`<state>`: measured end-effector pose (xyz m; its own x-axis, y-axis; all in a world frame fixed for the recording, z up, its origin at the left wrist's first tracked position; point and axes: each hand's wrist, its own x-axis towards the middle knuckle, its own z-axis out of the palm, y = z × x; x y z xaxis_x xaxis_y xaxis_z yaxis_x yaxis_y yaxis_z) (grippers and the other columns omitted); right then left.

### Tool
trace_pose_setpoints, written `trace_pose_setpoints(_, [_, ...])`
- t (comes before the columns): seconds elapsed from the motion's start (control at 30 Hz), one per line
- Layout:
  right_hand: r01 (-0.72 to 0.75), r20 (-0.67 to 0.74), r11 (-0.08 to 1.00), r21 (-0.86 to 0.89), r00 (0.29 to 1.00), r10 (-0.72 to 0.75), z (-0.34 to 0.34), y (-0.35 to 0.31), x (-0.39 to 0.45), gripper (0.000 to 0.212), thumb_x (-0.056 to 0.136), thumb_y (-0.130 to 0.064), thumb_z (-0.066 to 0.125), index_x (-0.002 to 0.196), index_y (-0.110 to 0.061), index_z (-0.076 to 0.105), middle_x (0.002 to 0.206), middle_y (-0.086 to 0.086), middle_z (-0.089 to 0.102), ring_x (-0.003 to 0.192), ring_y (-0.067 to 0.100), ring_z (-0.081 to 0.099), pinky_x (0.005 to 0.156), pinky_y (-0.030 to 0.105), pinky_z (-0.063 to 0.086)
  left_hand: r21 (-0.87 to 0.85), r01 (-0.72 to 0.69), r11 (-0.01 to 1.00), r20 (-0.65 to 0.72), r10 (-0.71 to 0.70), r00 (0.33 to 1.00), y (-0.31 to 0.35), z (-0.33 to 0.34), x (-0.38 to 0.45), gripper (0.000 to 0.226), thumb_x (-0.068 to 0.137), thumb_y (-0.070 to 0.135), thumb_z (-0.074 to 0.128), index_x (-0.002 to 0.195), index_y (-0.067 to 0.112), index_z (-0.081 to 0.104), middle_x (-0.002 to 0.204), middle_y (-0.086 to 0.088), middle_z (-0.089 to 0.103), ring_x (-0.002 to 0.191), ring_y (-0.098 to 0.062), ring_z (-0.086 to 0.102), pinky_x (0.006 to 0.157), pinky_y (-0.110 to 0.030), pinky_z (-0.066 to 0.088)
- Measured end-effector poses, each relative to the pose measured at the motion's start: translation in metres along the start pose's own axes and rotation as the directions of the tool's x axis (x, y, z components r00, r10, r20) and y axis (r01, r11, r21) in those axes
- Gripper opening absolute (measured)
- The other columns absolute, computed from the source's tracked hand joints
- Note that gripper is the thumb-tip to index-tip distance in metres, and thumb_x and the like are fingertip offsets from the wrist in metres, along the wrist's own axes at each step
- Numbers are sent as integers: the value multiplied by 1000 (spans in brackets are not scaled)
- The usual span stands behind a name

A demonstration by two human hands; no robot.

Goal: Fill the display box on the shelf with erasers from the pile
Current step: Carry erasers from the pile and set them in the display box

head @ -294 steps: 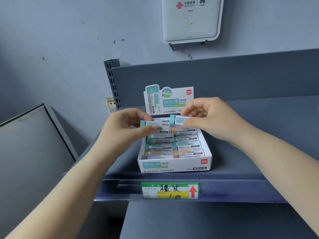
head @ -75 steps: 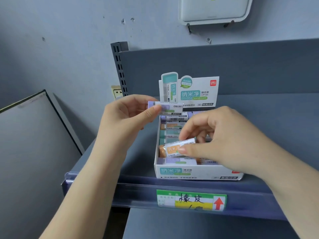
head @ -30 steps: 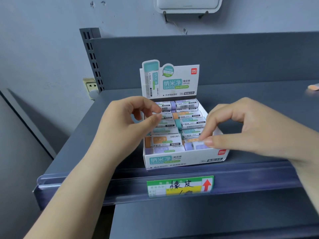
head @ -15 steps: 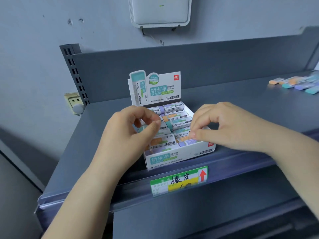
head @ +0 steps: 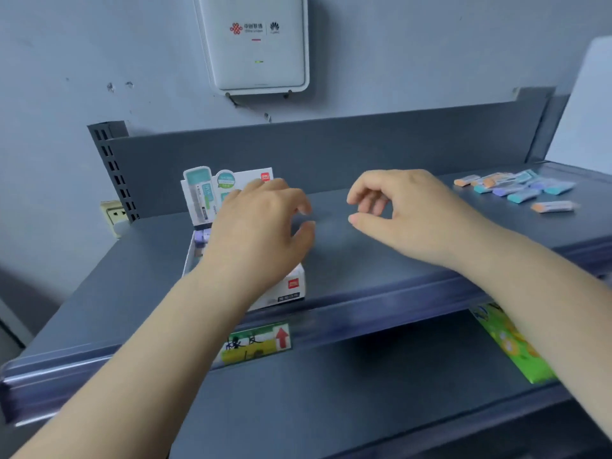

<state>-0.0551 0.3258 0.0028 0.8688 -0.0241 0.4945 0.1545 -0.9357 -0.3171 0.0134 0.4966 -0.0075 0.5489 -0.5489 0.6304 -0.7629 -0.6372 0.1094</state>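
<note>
Head view: both our hands are empty, left hand (head: pixel 261 223) fingers loose above the display box (head: pixel 291 286), right hand (head: pixel 407 213) loosely curled over bare shelf (head: pixel 347 260). Eraser pile (head: pixel 516 190) sits far right. We'd reach right, pinch one by its long sides, lay it flat in a row. Readable: China Unicom and Huawei logos on the wall unit (head: pixel 255 44); red logo on the box, too blurred to read.

Left hand (head: pixel 261 223), right hand (head: pixel 402 210): empty, loosely curled.
</note>
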Motion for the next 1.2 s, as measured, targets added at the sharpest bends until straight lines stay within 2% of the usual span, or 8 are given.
trace_pose_setpoints(0.1, [5,-15,979,-202,1000,-8,-19,26,-17,18,86,-34,54,101,-25,56,94,-11,59,90,14,54,80,31,44,87,-30,996,18,28,999,38,20,13,26,86,33,52,106,20,63,106,1,61,102,-25,51,84,-32,35])
trace_pose_setpoints(0.23, [36,18,905,-423,999,-31,-44,70,-43,25,90,-36,46,110,-23,54,108,-6,59,104,19,52,79,30,30,61,-60,996,45,58,997,89,51,31,29,88,34,49,112,21,60,108,4,60,104,-20,51,80,-29,37])
trace_pose_setpoints(0.37, [7,31,873,-487,999,9,-69,119,-69,26,91,-37,44,111,-23,53,110,-6,58,106,19,51,75,27,24,26,-89,996,95,87,992,137,83,50,30,90,35,47,116,24,56,111,8,57,108,-14,50,73,-23,35])
trace_pose_setpoints(0.63, [-136,4,882,-452,988,155,-112,201,-99,23,89,-39,48,107,-26,56,108,-10,60,102,18,54,73,25,29,-52,-106,993,243,116,963,201,134,99,27,90,34,48,114,24,56,109,7,57,106,-15,51,75,-25,38])
trace_pose_setpoints(0.8, [-231,-7,881,-413,968,251,-128,245,-94,22,86,-38,51,104,-28,58,104,-8,63,100,20,57,79,29,42,-73,-105,992,303,122,945,217,156,143,26,87,29,52,111,21,59,108,5,58,102,-19,54,78,-28,42])
trace_pose_setpoints(0.9, [-256,-11,890,-376,962,272,-133,269,-86,15,85,-34,52,97,-28,60,100,-12,62,98,16,56,76,29,43,-79,-106,991,329,126,936,224,171,171,26,87,29,51,110,20,60,110,3,59,99,-20,54,77,-28,43])
trace_pose_setpoints(1.03, [-279,21,899,-338,953,303,-136,306,-65,9,84,-33,56,92,-29,59,93,-14,58,84,10,47,71,26,37,-53,-143,988,359,153,921,228,195,207,26,87,27,51,111,21,58,111,3,60,99,-19,55,75,-28,44])
trace_pose_setpoints(1.2, [-324,60,914,-244,936,348,-142,353,-31,2,82,-27,59,84,-28,59,85,-12,61,73,8,50,70,25,42,27,-200,979,421,170,891,228,226,244,25,89,28,48,111,22,57,113,3,59,100,-21,56,74,-29,45])
